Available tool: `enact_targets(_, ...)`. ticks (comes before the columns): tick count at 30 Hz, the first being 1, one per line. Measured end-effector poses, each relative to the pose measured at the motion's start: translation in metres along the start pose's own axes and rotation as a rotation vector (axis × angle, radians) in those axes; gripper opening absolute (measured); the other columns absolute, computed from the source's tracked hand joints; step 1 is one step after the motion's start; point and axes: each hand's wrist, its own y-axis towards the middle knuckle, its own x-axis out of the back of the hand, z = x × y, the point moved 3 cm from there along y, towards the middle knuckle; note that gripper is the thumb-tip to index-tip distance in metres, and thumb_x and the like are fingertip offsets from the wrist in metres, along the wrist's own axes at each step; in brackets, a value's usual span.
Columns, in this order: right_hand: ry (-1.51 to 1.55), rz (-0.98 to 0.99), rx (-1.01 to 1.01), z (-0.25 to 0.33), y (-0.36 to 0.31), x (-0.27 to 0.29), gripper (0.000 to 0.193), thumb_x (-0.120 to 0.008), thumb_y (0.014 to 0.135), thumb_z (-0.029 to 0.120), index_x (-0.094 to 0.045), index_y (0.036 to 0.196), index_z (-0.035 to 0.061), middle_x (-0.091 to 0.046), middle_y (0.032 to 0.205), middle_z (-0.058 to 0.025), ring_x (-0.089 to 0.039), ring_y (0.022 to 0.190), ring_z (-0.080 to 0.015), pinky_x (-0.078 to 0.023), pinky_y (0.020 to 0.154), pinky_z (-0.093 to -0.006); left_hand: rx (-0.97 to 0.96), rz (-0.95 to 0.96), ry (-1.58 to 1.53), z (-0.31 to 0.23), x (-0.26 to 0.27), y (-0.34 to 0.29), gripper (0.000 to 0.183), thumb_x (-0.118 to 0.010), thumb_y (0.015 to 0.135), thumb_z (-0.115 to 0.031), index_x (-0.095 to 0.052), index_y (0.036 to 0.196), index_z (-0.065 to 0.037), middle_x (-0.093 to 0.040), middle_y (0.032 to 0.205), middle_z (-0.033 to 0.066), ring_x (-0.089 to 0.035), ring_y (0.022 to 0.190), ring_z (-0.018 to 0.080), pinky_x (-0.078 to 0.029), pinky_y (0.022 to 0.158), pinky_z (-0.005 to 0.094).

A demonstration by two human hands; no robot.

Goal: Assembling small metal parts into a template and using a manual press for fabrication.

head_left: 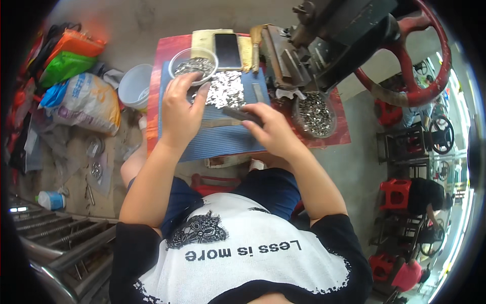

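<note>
Silvery metal pieces (225, 90) lay upper centre on a blue mat (217, 144). Fingers of the right hand (271, 126) pinched a dark bar (243, 115) beside them; whether the left hand (183, 114) gripped the clear bowl (193, 49), farther left, could not be determined.

Blue ribbed mat (217, 144) on red table (346, 129). Loose heap of shiny metal pieces (226, 88) on the mat's far half. Clear round tub (216, 63) of similar pieces at the mat's far left corner; left hand (182, 111) there, fingers over the near rim. Right hand (273, 124), above mat's right side, grips dark bar (239, 115). Phone (228, 48) at mat's far edge. Second tub (333, 125), full, right of mat. White bucket (131, 83) left of mat.
</note>
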Motion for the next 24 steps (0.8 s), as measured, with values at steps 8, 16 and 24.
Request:
enact_targets(8,-0.182,0.039,0.132,0.003,0.015,-0.019,0.028,-0.076,0.085,0.022,-0.073,0.108,0.0058,-0.064,0.106,-0.0129,-0.058,0.107,-0.0304,-0.047,0.092,-0.0392,0.005,0.153,0.123,0.054,0.029,-0.059,0.030,-0.070,0.089,-0.023,-0.068,0.109,-0.001,-0.065,0.112,0.0172,-0.059,0.110,0.0350,-0.045,0.096,0.0421)
enact_targets(16,0.269,0.788,-0.500,0.004,-0.055,-0.019,0.027,-0.065,0.097,0.022,-0.071,0.112,-0.0002,-0.072,0.097,-0.0081,-0.066,0.091,-0.0146,-0.052,0.083,-0.0292,-0.052,0.064,0.060,0.063,0.033,-0.062,0.034,-0.069,0.089,-0.027,-0.068,0.110,-0.001,-0.062,0.114,0.0172,-0.055,0.114,0.0344,-0.044,0.099,0.0415)
enact_targets(24,-0.413,0.710,-0.300,-0.081,-0.061,-0.084,0.022,-0.063,0.093,0.020,-0.072,0.107,0.0057,-0.069,0.109,-0.0105,-0.066,0.102,-0.0225,-0.052,0.090,-0.0328,-0.096,0.047,0.053,0.064,0.025,-0.068,0.033,-0.072,0.088,-0.029,-0.068,0.106,-0.001,-0.061,0.112,0.0156,-0.055,0.111,0.0338,-0.044,0.097,0.0421)
